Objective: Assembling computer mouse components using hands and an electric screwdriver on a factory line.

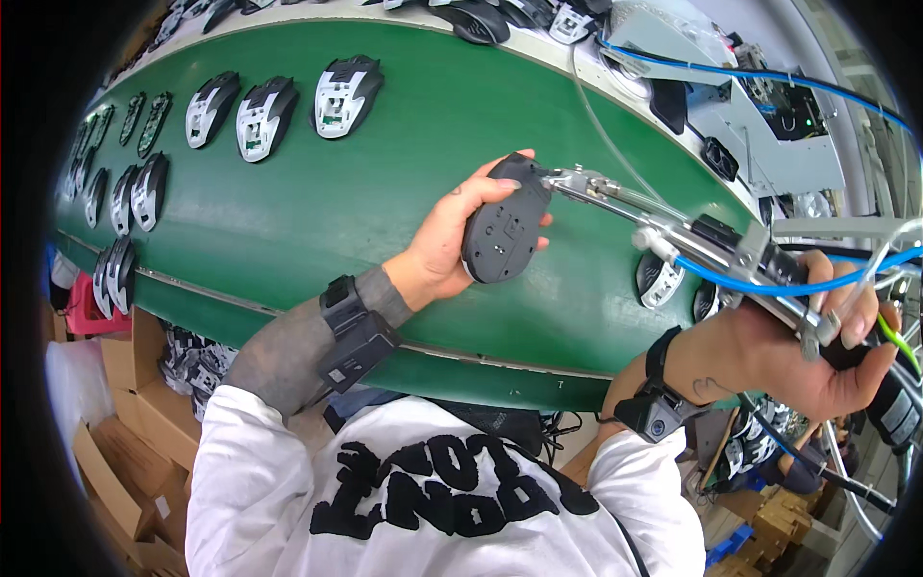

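A black computer mouse (pixel 502 236) is turned so its underside shows. My left hand (pixel 445 226) is wrapped round it, thumb over the near face and fingertips showing past its right edge. A long metal screwdriver tool (pixel 687 240) with hoses on it reaches in from the right. Its tip meets the top right end of the mouse; whether it sits in a screw hole is too small to tell. My right hand (pixel 812 351) grips the back part of this tool at the far right.
A green conveyor belt (pixel 413 125) carries several white-and-black mouse shells (pixel 346 96) and green circuit boards (pixel 154 123) at the left. Two more shells (pixel 660 279) lie beneath the tool. A blue hose (pixel 769 287) crosses at right, near a grey machine (pixel 769 135). Cardboard boxes (pixel 125 462) stand lower left.
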Demonstrator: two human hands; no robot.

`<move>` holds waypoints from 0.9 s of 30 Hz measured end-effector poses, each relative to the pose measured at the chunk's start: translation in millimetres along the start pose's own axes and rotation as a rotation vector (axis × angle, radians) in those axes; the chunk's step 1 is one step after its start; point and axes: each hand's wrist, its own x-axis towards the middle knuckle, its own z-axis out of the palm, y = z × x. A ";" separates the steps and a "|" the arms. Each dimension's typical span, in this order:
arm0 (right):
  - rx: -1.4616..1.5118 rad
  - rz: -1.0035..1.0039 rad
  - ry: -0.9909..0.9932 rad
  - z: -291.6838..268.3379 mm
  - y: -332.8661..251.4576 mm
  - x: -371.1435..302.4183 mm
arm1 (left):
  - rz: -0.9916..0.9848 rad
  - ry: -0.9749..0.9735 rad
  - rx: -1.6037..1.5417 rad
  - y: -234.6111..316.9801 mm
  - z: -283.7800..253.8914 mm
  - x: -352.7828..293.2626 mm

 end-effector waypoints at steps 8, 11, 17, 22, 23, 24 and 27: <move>-0.134 0.048 0.063 14.4 16.1 -5.2 | -0.035 -0.063 0.037 -0.7 10.2 -6.2; -0.090 0.050 0.048 15.8 15.6 -5.2 | -0.020 -0.047 0.040 0.3 10.7 -7.0; -0.087 0.032 0.057 14.5 10.3 -3.3 | 0.040 0.015 0.080 2.0 1.6 -4.5; -0.112 0.017 0.049 3.8 1.0 3.2 | 0.112 0.161 0.109 5.3 -0.3 -3.2; -0.123 0.004 0.087 1.7 -1.8 3.6 | 0.123 0.202 0.131 5.1 -0.4 -2.7; -0.121 0.010 0.080 2.1 -4.6 4.1 | 0.128 0.240 0.152 3.9 -0.5 -2.2; -0.187 -0.024 0.178 4.4 -10.2 6.0 | 0.128 0.273 0.153 3.0 -0.6 -3.2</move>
